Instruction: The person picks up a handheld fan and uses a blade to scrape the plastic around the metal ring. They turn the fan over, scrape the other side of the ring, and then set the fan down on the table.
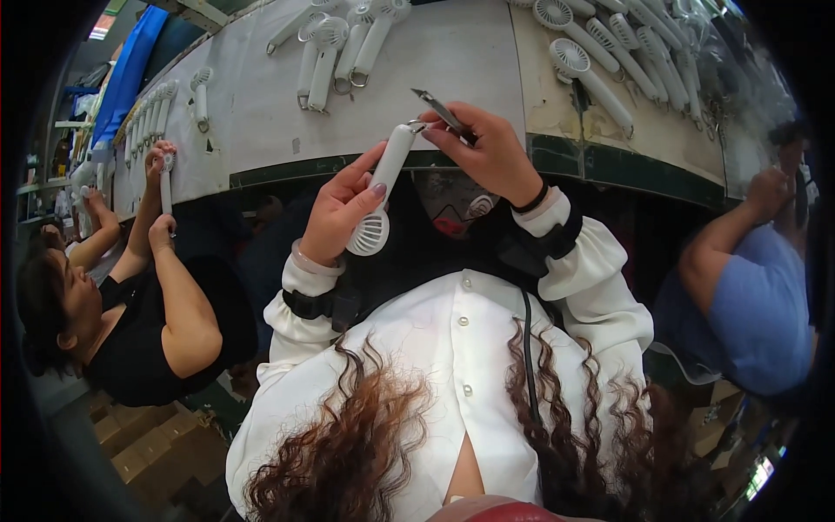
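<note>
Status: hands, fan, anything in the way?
Left hand gripping white fan. Right hand at its metal ring, holding pointed metal tool. More fans beyond on table.

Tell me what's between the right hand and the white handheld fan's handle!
In the head view, a small metal loop sits between the right hand and the white handheld fan's handle end.

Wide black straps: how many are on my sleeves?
2: left strap around your left sleeve, behind the left hand holding the fan; right strap around your right sleeve, behind the right hand holding a metal tool. Others may be hidden.
</note>
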{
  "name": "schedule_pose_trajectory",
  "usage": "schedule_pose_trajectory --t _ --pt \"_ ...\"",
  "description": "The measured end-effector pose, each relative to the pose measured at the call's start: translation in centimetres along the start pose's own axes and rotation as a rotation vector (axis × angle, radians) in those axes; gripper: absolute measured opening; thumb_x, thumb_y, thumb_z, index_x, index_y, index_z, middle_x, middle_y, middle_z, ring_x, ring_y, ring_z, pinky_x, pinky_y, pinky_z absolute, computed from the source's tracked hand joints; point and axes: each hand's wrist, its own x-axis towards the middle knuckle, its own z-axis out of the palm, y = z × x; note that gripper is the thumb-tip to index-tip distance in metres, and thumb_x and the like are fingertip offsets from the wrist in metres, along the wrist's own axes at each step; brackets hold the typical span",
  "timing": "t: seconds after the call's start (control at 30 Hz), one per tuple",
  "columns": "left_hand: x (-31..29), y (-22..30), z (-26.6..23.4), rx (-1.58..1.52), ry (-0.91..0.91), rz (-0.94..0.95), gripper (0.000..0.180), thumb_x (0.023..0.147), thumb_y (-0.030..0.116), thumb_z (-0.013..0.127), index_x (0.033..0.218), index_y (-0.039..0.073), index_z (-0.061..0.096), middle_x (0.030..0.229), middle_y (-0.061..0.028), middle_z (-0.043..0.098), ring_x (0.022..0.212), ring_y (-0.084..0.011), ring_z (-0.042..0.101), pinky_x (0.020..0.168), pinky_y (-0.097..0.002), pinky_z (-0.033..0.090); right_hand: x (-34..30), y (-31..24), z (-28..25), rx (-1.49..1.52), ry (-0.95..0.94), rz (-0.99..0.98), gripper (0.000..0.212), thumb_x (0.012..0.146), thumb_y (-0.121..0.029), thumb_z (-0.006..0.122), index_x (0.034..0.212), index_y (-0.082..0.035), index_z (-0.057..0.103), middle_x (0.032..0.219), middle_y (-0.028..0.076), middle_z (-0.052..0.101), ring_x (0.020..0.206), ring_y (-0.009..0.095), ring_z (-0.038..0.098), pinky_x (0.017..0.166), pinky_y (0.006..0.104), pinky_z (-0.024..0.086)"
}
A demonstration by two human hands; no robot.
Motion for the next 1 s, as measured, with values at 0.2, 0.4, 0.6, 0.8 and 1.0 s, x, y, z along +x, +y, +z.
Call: schedule_pose_trajectory --t 0.2,0.4,0.6,0.8,1.0 --pt "1.6 0.9 0.0 0.182 -0.054 0.086 0.053 0.092 0.006 0.058 0.143 0.007 0.044 0.084 0.0035 0.052 0.074 -0.0051 0.046 0.069 -0.019 0.039 1.8 0.8 -0.7 0.069 -0.016 -0.062 0.02 0.089 -0.016 0.069 0.103 -0.002 0.067 0.079 0.0 0.062 0.068 0.006 0.051 0.062 0.0213 0.042" --pt "1.3 1.9 -0.4 0.448 -0.051 0.132 0.056 0.086 0.008 0.061 0.14 0.003 0.047 0.092 0.0022 0.058 0.076 -0.0056 0.048 0.07 -0.0215 0.042 1.4 1.9 0.1 0.162 -0.036 -0.018 0.02 0.087 -0.018 0.069 0.103 -0.006 0.068 0.083 0.003 0.065 0.073 0.009 0.058 0.068 0.0257 0.049" --pt "1.6 0.5 -1.0 0.251 -0.112 0.078 0.053 0.088 0.003 0.057 0.14 0.003 0.046 0.084 0.0025 0.057 0.072 -0.0054 0.05 0.066 -0.0208 0.041 0.9 1.9 0.0 0.094 0.018 -0.207 0.016 0.091 -0.015 0.065 0.098 -0.001 0.065 0.081 0.007 0.064 0.075 0.013 0.059 0.068 0.0297 0.048" --pt "2.9 1.9 -0.4 0.121 -0.196 0.016 0.05 0.091 0.005 0.055 0.14 0.003 0.047 0.083 0.0009 0.058 0.069 -0.0065 0.052 0.064 -0.0207 0.042 1.8 1.3 -0.4 0.136 -0.012 -0.072 0.017 0.093 -0.017 0.063 0.099 -0.001 0.065 0.079 0.004 0.062 0.075 0.01 0.055 0.068 0.0263 0.046" --pt "4.4 2.7 0.1 -0.299 -0.253 -0.097 0.047 0.095 0.013 0.053 0.14 0.002 0.044 0.078 -0.0038 0.058 0.065 -0.0086 0.054 0.055 -0.0234 0.045 2.2 2.0 -1.1 -0.026 0.12 -0.034 0.017 0.091 -0.017 0.064 0.095 0.0 0.065 0.079 0.008 0.065 0.073 0.013 0.06 0.067 0.0291 0.048"
